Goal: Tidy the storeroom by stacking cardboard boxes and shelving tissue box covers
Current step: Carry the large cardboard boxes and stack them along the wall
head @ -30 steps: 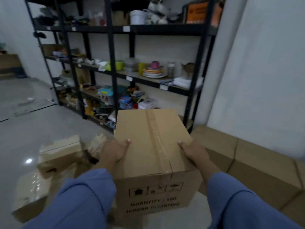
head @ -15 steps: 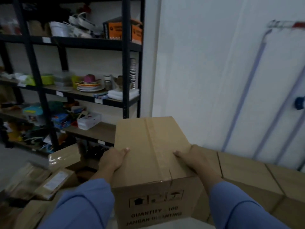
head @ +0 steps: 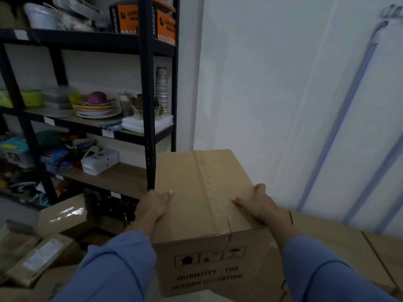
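Both hands carry one taped brown cardboard box point(head: 202, 192) between them.
Its top side edges are clasped by the left hand point(head: 152, 205) and the right hand point(head: 259, 203), thumbs lying on the lid. The near face reads "QUANTITY 100" under three handling symbols; the line below is blurred. Under the right hand lies a row of brown cartons point(head: 340, 243); beyond the left hand stands a black metal shelf rack point(head: 147, 105) bearing an orange printed box point(head: 165, 27).

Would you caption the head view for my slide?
Left hand and right hand hold a taped brown cardboard box beside black shelving.
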